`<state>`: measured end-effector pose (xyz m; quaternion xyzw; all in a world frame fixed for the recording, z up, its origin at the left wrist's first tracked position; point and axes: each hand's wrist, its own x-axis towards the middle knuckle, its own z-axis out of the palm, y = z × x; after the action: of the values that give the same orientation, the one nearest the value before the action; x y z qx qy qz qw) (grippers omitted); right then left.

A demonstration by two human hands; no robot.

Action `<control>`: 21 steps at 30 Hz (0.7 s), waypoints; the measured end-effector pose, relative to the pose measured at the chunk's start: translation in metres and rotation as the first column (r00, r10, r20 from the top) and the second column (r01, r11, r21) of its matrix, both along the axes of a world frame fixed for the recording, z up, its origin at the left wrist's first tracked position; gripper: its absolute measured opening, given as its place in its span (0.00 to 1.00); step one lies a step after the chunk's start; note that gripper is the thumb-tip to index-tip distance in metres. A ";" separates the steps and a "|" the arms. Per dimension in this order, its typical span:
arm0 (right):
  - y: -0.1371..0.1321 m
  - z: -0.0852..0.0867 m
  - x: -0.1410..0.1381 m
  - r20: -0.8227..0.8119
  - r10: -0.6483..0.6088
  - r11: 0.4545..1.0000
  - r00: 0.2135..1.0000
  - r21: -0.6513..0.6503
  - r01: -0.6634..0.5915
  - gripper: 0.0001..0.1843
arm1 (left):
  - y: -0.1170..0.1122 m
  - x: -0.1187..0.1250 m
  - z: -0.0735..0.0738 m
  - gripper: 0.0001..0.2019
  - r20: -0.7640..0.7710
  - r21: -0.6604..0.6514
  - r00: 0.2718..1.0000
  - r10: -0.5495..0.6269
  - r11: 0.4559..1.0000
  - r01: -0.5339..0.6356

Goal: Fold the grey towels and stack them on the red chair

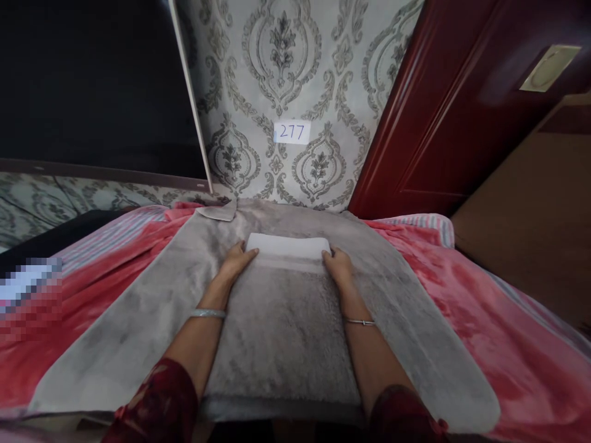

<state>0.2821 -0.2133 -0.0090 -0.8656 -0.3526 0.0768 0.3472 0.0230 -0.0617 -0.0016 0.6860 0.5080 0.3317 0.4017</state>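
A flat white rectangular item [289, 245], whose kind I cannot make out, is held level between my two hands. My left hand [239, 259] grips its left end, thumb on top and fingers curled at the side. At the right end my right hand [338, 263] grips it in the same way. A paler, blurred band runs along the item's near edge. Below it spreads a grey plush blanket [281, 332], with a narrow raised strip of the same plush reaching toward me between my forearms.
Red blankets [484, 295] and striped bedding [425, 223] lie on both sides. A dark television screen [92, 86] stands at the left. Behind are a patterned wall [281, 67] with a paper label [292, 131] reading 277, and a dark red door [443, 98]. A small grey flap [221, 211] lies at the blanket's far left.
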 end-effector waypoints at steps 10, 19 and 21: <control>0.003 -0.020 0.022 -0.188 0.131 0.948 0.973 0.311 -0.067 0.25 | -0.007 -0.003 0.006 0.19 0.170 -0.039 0.983 -0.071 0.996 0.079; -0.001 -0.026 0.030 -0.301 0.292 0.877 0.908 0.463 -0.129 0.30 | -0.013 -0.006 0.014 0.28 0.489 -0.255 0.857 -0.164 0.912 0.320; -0.001 -0.025 0.029 -0.341 0.329 0.843 0.880 0.526 -0.112 0.31 | -0.012 -0.006 0.013 0.28 0.496 -0.244 0.851 -0.171 0.913 0.326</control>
<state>0.3113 -0.2139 -0.0342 -0.6637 -0.3771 0.2086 0.6115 0.0168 -0.0738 0.0117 0.5731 0.3496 0.3437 0.6567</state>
